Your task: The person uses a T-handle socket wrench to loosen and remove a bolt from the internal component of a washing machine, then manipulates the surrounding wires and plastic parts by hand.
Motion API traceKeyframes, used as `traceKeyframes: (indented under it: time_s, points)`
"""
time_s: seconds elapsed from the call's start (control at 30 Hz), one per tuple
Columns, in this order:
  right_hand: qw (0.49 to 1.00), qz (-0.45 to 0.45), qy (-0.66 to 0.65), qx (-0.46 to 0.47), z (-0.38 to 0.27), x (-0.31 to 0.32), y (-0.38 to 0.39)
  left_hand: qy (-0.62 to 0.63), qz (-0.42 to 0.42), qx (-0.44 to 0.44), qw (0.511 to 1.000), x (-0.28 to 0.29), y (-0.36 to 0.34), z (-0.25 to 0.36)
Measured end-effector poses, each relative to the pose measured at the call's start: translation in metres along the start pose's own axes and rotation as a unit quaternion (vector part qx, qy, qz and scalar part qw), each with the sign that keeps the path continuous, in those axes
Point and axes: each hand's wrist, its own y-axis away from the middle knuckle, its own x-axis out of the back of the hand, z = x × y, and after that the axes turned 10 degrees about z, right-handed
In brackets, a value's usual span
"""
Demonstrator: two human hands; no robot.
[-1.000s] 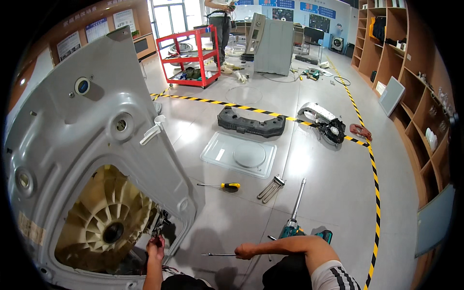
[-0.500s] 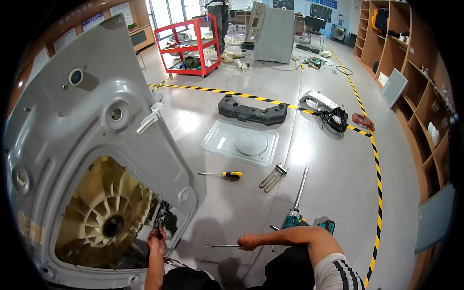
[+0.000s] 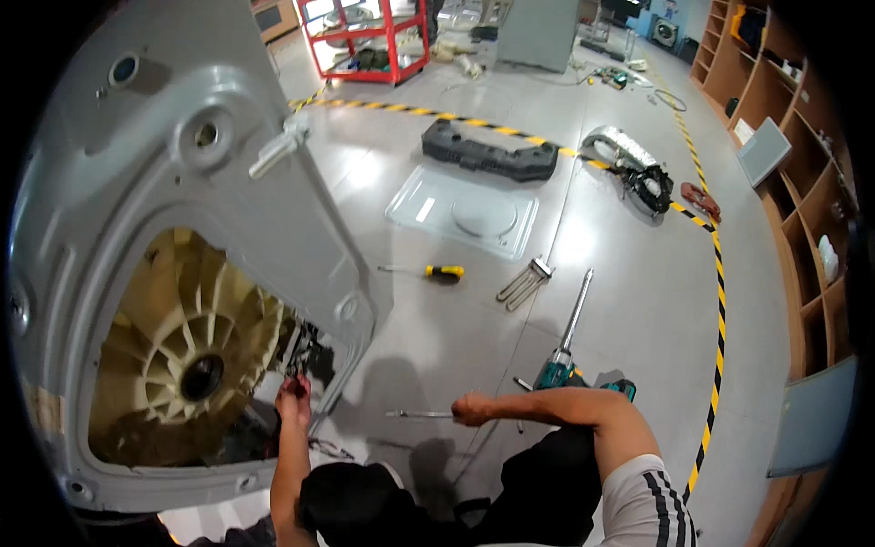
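Note:
My left hand [image 3: 293,401] is at the lower right edge of the opening in a grey appliance panel [image 3: 228,159]. Its fingers are pinched together by dark wiring and parts [image 3: 312,357]; what they hold is too small to make out. Behind the opening sits a yellowish ribbed tub [image 3: 169,342] with a dark round hub. Over the floor, my right hand [image 3: 471,409] is closed round a T-handle wrench [image 3: 421,415]. The shaft points left, and the crossbar's ends show on either side of my forearm, which hides part of the tool.
Ahead lie a yellow-handled screwdriver [image 3: 444,273], a heating element [image 3: 527,283], a teal cordless drill [image 3: 556,369] with a long extension, a translucent cover [image 3: 460,211] and a black block [image 3: 492,151]. A red cart [image 3: 394,46] stands farther back. Shelves [image 3: 793,187] line the right side.
My view has tilted down, so the floor things and both hands sit higher in the picture. Both hands keep nearly the same places and grips.

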Motion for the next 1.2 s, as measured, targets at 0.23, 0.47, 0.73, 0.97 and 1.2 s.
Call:
traceKeyframes:
  time_s: [0.23, 0.47, 0.73, 0.97, 1.2]
  points:
    - [0.997, 0.052, 0.020, 0.058, -0.009, 0.011, 0.009, -0.072, 0.020, -0.017, 0.997, 0.005, 0.005, 0.015]
    - [0.996, 0.066, 0.013, 0.052, -0.026, 0.026, 0.019, -0.108, 0.013, 0.015, 0.994, -0.013, 0.027, 0.025]
    - [0.996, 0.061, 0.018, 0.058, -0.024, 0.030, 0.022, -0.116, 0.005, 0.024, 0.993, -0.018, 0.019, 0.020]
    - [0.997, 0.054, 0.023, 0.049, -0.021, 0.029, 0.021, -0.108, 0.027, 0.022, 0.994, -0.023, 0.011, 0.022]
    - [0.998, 0.045, 0.016, 0.038, -0.027, 0.032, 0.022, -0.074, 0.044, 0.011, 0.996, -0.017, 0.000, 0.020]
